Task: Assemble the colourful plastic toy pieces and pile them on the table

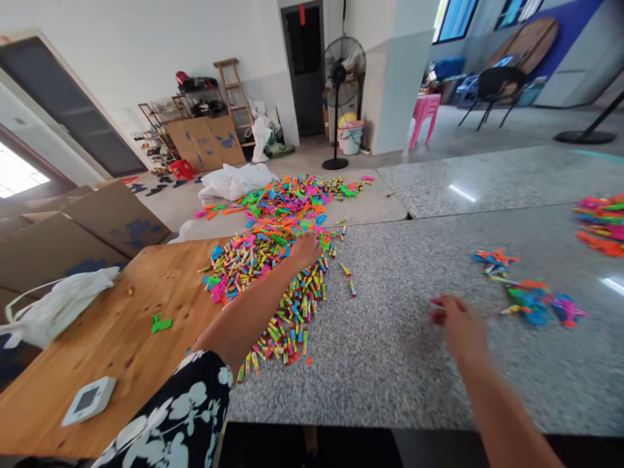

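Colour all around the left hand (306, 249), granite (380, 370) beneath the right hand (453, 313)!
Left grip buried in the heap (308, 296) of printed tubes and plastic pieces, impossible to tell if holding any; right one half curled, narrow, too blurred to confirm a hold. Spilling round the left from six o'clock to eleven, presumably piled for easy reach. Off the right, at two to three o'clock, small clusters (533, 302), likely set apart against mixing. Farther out, eight o'clock from the left, a green piece (160, 323).
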{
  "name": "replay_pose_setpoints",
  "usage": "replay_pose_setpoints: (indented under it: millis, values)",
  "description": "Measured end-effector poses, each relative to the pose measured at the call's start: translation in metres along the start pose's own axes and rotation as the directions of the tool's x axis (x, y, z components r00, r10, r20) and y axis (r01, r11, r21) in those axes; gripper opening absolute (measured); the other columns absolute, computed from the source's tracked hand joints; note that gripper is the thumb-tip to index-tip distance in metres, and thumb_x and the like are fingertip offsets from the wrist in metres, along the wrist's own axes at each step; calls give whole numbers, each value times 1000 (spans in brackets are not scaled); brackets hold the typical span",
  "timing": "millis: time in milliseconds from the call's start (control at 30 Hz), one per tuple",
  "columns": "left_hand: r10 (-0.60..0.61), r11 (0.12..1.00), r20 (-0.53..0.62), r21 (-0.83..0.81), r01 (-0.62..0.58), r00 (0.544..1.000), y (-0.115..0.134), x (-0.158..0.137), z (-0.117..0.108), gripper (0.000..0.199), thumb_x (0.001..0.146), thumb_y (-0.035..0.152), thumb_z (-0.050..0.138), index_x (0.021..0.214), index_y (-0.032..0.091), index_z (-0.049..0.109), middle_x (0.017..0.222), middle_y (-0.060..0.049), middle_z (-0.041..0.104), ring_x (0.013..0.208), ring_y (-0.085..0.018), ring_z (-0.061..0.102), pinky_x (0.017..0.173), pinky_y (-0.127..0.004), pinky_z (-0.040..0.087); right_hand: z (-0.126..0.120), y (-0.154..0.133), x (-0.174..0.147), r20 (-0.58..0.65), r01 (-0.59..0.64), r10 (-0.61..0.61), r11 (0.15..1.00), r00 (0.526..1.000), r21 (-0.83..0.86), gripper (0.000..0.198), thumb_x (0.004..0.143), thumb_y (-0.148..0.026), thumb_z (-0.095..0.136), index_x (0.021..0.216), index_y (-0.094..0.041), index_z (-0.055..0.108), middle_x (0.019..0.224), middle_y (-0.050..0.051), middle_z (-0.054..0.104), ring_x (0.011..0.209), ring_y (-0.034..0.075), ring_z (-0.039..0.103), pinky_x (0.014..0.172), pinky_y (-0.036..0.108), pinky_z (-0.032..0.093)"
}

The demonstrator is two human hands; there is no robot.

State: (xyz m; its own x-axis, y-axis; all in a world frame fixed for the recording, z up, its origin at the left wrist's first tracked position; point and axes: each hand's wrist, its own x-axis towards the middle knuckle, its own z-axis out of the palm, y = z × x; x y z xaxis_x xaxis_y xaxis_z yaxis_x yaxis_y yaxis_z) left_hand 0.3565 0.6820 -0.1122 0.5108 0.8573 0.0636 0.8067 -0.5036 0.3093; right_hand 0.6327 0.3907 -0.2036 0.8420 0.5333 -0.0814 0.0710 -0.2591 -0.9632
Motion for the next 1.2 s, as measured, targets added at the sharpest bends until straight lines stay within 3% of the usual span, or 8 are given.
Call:
replay_pose_setpoints:
  millis: [67, 200, 400, 600, 767, 900, 1033, 1200]
  values:
    - [-56, 991, 5, 126, 55, 998, -11, 29, 2, 63, 94, 40, 58, 152, 18, 49, 163, -18, 42, 152, -36, 36, 122, -49, 34, 31, 1, -12, 161, 118, -70, 943, 984, -312, 38, 92, -47, 56, 106, -16, 74, 96, 12, 75, 78, 23, 70, 73, 34, 54]
    - [-114, 957, 169, 284, 62, 979, -34, 61, 18, 89, 88, 61, 61, 163, 24, 31, 174, -17, 18, 160, -43, 13, 126, -61, 19, 107, -19, -40, 341, 390, -207, 643, 917, -659, 52, 101, -50, 52, 137, -15, 63, 135, 19, 65, 117, 31, 66, 96, 39, 51]
    - [34, 938, 306, 320, -136, 951, -37, 68, 26, 77, 86, 53, 65, 152, 18, 47, 158, -19, 48, 152, -39, 35, 121, -51, 34, 172, -50, -48, 535, 607, -289, 426, 794, -671, 48, 102, -48, 54, 141, -20, 60, 140, 18, 58, 117, 31, 62, 92, 38, 51]
    - [241, 928, 349, 190, -321, 905, -27, 22, 18, 63, 80, 24, 70, 141, 19, 59, 140, -17, 64, 133, -34, 58, 111, -38, 44, 163, -35, -71, 712, 807, -387, 363, 586, -466, 33, 104, -21, 46, 127, -21, 69, 129, 15, 64, 107, 26, 65, 91, 36, 52]
    - [289, 940, 451, 35, -340, 844, -31, -19, 5, 47, 78, 36, 76, 124, 26, 70, 124, -11, 73, 114, -31, 68, 99, -35, 50, 139, -10, -98, 731, 866, -490, 408, 475, -289, 29, 101, -19, 53, 124, -22, 70, 126, 10, 68, 107, 22, 67, 99, 36, 53]
    - [207, 959, 337, 115, -259, 918, -18, -2, -5, 52, 84, 53, 71, 129, 26, 69, 127, -13, 73, 122, -36, 65, 108, -43, 46, 132, -3, -110, 654, 851, -556, 425, 514, -308, 33, 99, -20, 54, 130, -21, 67, 132, 13, 66, 116, 26, 66, 101, 41, 55]
    - [120, 946, 174, 280, -166, 977, 4, 61, 4, 73, 88, 61, 64, 148, 20, 56, 154, -21, 53, 146, -44, 43, 121, -62, 26, 135, -3, -110, 642, 842, -553, 429, 531, -327, 30, 100, -20, 53, 127, -19, 66, 126, 13, 68, 110, 27, 68, 98, 42, 57]
    - [-43, 982, 269, 188, -9, 962, -1, 130, 40, 100, 85, 80, 55, 164, 23, 34, 174, -19, 16, 159, -47, 16, 122, -65, 22, 138, -2, -107, 635, 824, -539, 464, 553, -324, 27, 98, -21, 56, 124, -22, 66, 124, 13, 68, 106, 28, 70, 90, 41, 60]
